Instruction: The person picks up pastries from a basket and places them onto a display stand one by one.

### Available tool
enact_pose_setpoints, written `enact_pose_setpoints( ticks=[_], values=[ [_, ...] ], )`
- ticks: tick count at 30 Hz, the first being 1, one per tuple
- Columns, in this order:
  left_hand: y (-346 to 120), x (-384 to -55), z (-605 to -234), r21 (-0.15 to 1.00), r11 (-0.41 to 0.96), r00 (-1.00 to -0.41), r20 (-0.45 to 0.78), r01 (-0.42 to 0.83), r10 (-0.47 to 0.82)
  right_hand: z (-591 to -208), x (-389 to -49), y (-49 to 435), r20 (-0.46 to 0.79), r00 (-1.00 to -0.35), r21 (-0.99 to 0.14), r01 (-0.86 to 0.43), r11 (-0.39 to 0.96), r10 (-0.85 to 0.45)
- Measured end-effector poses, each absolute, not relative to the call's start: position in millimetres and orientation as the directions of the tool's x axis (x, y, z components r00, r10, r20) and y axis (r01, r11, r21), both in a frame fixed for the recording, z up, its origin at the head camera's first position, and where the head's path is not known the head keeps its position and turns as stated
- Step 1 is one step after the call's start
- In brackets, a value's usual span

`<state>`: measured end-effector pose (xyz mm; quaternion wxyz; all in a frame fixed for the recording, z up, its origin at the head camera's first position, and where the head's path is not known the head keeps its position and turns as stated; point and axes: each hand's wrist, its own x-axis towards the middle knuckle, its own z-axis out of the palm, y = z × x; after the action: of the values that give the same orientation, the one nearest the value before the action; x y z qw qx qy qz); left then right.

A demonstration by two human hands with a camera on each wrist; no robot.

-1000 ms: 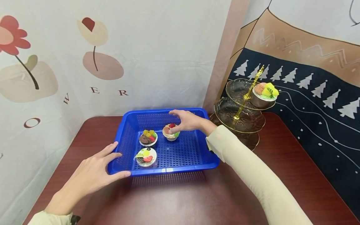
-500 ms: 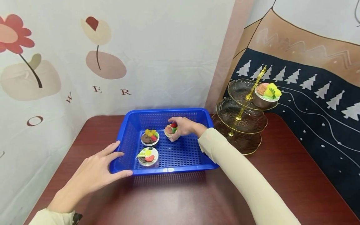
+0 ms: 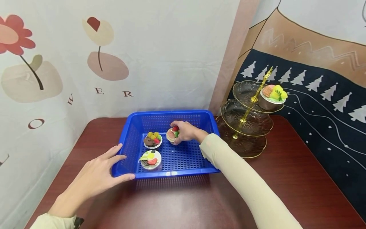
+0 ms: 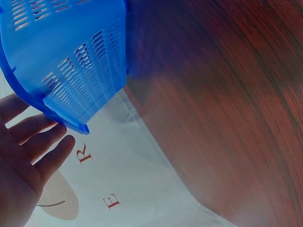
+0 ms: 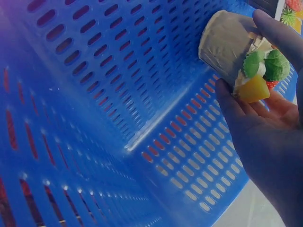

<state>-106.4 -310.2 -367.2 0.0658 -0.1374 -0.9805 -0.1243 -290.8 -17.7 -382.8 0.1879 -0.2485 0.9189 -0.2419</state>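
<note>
My right hand (image 3: 187, 131) reaches into the blue plastic basket (image 3: 194, 172) and grips a toy cupcake (image 3: 171, 135) topped with fruit and green leaves. Seen from the right wrist, thumb and fingers curl round the rim of its pale cup (image 5: 226, 43). Two more cupcakes stand to its left in the basket: one with chocolate and yellow fruit (image 3: 152, 141), the other with white cream (image 3: 150, 160). With fingers spread, my left hand (image 3: 92, 175) rests at the basket's left rim; in the left wrist view its fingertips touch the edge of the basket (image 4: 80, 94).
Right of the basket stands a three-tier cake stand (image 3: 243, 119) with a gold post, close to my right forearm. A dark cupcake with yellow fruit (image 3: 274, 95) sits on its top tier. A printed cloth (image 3: 171, 57) hangs behind the reddish-brown table (image 3: 177, 203).
My right hand has come down onto the fruit cupcake, and its fingers have closed round it. The cupcake is slightly tilted now. My left hand keeps its place at the basket.
</note>
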Motion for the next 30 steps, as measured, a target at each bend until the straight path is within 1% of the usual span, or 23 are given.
enact_pose_setpoints(
  ticks=[6,10,19,26,30],
  values=[
    [-309.4,-106.3,-367.1,0.227,0.931,-0.955,0.155,0.285,0.254,-382.7,-289.3,-18.8,-0.201,-0.823,-0.491,-0.385,0.781,-0.532],
    [-310.1,-106.1,-367.4,0.220,0.931,-0.952,0.166,0.291,0.258,-374.2,-283.4,-20.8,-0.143,-0.814,-0.480,-0.440,0.759,-0.563],
    [-310.0,-104.9,-367.5,0.221,0.929,-0.949,0.176,0.297,0.261,-325.7,-259.6,-11.1,0.007,-0.792,-0.521,-0.524,0.674,-0.610],
    [-310.0,-104.6,-367.8,0.224,0.928,-0.949,0.178,0.298,0.262,-291.8,-241.9,17.4,0.145,-0.797,-0.544,-0.559,0.626,-0.586],
    [-309.6,-104.4,-368.3,0.226,0.927,-0.949,0.177,0.298,0.262,-278.1,-231.8,38.8,0.225,-0.799,-0.527,-0.581,0.620,-0.558]
  ],
)
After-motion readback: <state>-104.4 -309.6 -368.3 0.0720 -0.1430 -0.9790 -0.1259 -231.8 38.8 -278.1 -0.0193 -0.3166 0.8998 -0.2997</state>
